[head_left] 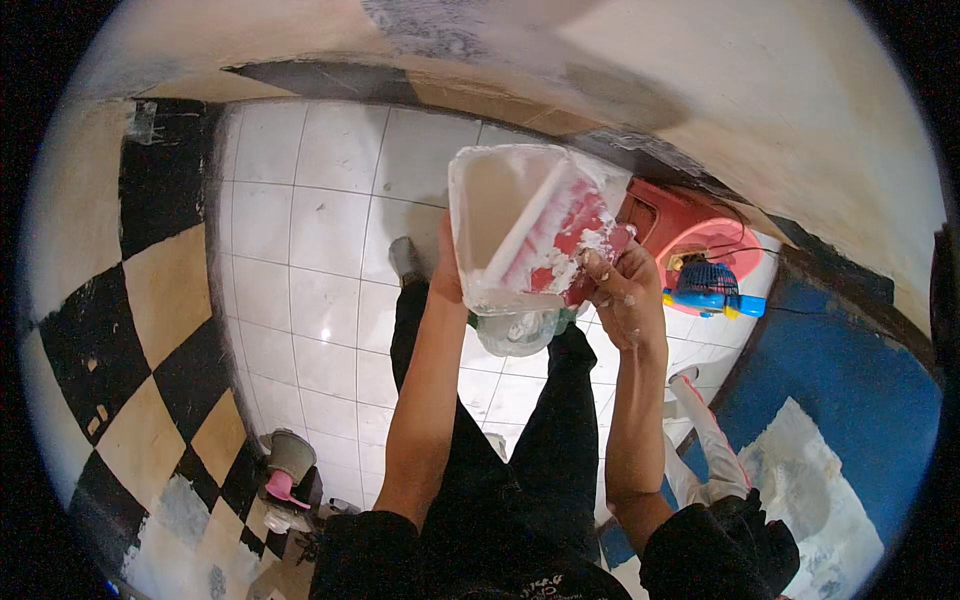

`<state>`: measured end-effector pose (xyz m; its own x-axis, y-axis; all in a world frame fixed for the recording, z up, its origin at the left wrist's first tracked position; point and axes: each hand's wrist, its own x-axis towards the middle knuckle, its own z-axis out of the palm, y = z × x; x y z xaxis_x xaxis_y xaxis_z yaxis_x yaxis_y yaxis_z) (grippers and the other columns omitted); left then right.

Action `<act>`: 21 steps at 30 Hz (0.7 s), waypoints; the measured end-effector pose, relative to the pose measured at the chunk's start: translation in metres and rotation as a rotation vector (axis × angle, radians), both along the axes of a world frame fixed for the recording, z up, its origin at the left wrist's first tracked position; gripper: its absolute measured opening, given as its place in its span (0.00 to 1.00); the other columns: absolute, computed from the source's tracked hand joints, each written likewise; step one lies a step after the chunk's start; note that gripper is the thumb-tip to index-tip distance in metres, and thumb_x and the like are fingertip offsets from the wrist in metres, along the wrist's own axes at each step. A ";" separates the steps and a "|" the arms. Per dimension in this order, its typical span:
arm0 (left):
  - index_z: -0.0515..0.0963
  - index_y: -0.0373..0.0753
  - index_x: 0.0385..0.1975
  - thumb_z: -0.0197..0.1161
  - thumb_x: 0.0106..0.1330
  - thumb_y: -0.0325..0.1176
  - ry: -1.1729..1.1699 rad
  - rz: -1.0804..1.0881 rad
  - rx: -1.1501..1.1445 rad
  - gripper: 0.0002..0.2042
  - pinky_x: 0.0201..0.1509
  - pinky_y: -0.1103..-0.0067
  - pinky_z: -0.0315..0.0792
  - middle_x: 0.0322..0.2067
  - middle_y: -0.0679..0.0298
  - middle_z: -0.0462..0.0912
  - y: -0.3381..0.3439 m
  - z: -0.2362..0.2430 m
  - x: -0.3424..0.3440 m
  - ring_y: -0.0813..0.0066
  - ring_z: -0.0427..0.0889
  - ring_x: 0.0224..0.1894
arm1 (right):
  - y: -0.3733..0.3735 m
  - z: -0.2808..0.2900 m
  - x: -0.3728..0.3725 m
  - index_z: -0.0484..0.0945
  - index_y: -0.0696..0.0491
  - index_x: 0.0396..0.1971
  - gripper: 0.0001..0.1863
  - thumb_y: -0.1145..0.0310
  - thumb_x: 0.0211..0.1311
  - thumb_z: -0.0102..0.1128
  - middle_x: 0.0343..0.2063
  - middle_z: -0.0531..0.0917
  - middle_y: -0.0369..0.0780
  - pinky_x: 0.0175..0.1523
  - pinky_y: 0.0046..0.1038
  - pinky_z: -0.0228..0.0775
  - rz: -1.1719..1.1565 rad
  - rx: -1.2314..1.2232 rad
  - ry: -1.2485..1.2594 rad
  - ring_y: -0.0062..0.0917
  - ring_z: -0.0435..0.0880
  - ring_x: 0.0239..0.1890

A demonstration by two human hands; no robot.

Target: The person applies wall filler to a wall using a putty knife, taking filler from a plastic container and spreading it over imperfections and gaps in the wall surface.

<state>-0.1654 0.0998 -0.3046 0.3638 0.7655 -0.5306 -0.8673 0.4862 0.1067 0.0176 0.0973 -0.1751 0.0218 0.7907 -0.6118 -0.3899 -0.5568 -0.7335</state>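
My left hand (pixel 447 262) grips the left side of a whitish rectangular plastic tub (pixel 457 225), its fingers mostly hidden behind the wall. The tub is tilted so its pale, smeared inside shows. On the right, my right hand (pixel 630 295) is closed on a red putty spreader (pixel 572 238) with white putty caked over its face. The spreader's blade lies slanted across the tub's right side. White paste also coats my right fingers. Just below the tub, a clear plastic container (pixel 515 335) shows, partly hidden; I cannot tell what supports it.
A red plastic stool (pixel 650 205), a pink basin (pixel 735 240) and a blue fan (pixel 708 290) stand at right. Another person's pale trousers (pixel 708 440) show lower right. A grey bucket (pixel 290 455) with a pink dipper (pixel 283 488) stands by the chequered wall (pixel 165 300).
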 end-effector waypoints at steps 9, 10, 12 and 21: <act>0.61 0.43 0.58 0.48 0.63 0.54 -0.070 -0.037 0.057 0.28 0.51 0.66 0.72 0.53 0.58 0.70 0.024 -0.042 -0.009 0.62 0.73 0.50 | -0.003 -0.057 0.036 0.65 0.61 0.49 0.18 0.79 0.57 0.50 0.45 0.75 0.42 0.58 0.37 0.65 -0.432 0.023 0.454 0.32 0.73 0.50; 0.61 0.43 0.58 0.48 0.63 0.54 -0.140 -0.051 0.096 0.28 0.51 0.65 0.72 0.53 0.58 0.70 0.029 -0.033 -0.013 0.62 0.73 0.49 | 0.002 -0.077 0.042 0.65 0.61 0.49 0.18 0.79 0.57 0.50 0.46 0.74 0.43 0.58 0.37 0.64 -0.502 0.045 0.493 0.32 0.72 0.51; 0.61 0.43 0.59 0.48 0.63 0.55 -0.104 -0.044 0.136 0.29 0.51 0.63 0.72 0.52 0.57 0.70 0.030 -0.022 -0.030 0.60 0.74 0.48 | 0.020 -0.138 0.054 0.67 0.60 0.44 0.12 0.77 0.59 0.46 0.40 0.75 0.42 0.52 0.40 0.70 -0.594 0.029 0.557 0.33 0.75 0.46; 0.59 0.42 0.59 0.54 0.58 0.55 -0.064 0.087 0.034 0.33 0.52 0.55 0.69 0.51 0.49 0.67 -0.011 -0.001 -0.062 0.52 0.71 0.48 | 0.146 -0.299 0.136 0.65 0.64 0.45 0.14 0.78 0.63 0.33 0.46 0.71 0.53 0.58 0.53 0.63 -0.694 0.138 0.296 0.46 0.71 0.50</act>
<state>-0.2271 0.0891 -0.3059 0.3278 0.8127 -0.4818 -0.9116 0.4059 0.0644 0.1536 0.2431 -0.4740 0.3917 0.7253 -0.5662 -0.8080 -0.0232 -0.5887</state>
